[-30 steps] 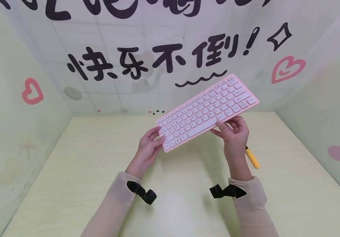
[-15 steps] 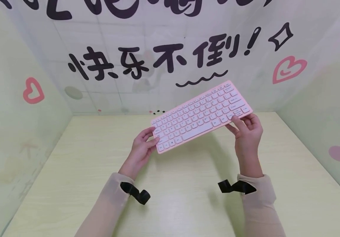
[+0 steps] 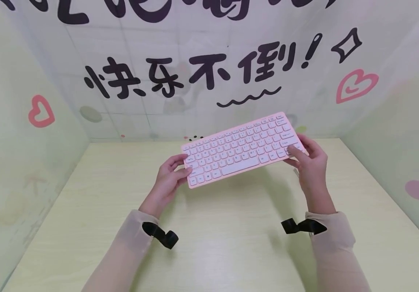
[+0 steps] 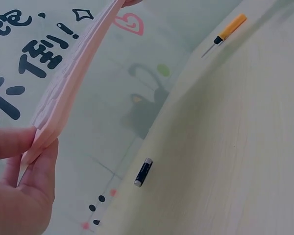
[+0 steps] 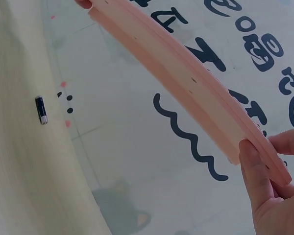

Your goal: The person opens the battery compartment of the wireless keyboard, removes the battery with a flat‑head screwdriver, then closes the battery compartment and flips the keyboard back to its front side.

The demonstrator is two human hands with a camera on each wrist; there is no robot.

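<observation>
A pink keyboard [image 3: 242, 150] with white keys is held up over the table, key side toward me, its right end higher than its left. My left hand [image 3: 166, 178] pinches its left edge, thumb on the front. At the lower right corner my right hand [image 3: 312, 170] grips it, thumb over the keys and fingers behind. In the right wrist view the pink underside of the keyboard [image 5: 186, 83] shows. Behind it on the table lies a dark cylindrical battery [image 4: 143, 172], which the keyboard hides in the head view.
A screwdriver [image 4: 231, 29] with a yellow handle lies on the right part of the pale wooden table [image 3: 209, 243]; my right hand covers most of it in the head view. Printed walls [image 3: 165, 117] enclose the back and both sides.
The keyboard has come down and tilts less, its right end lowered. My right hand has slid right along its lower edge to the corner; my left hand has shifted slightly left.
</observation>
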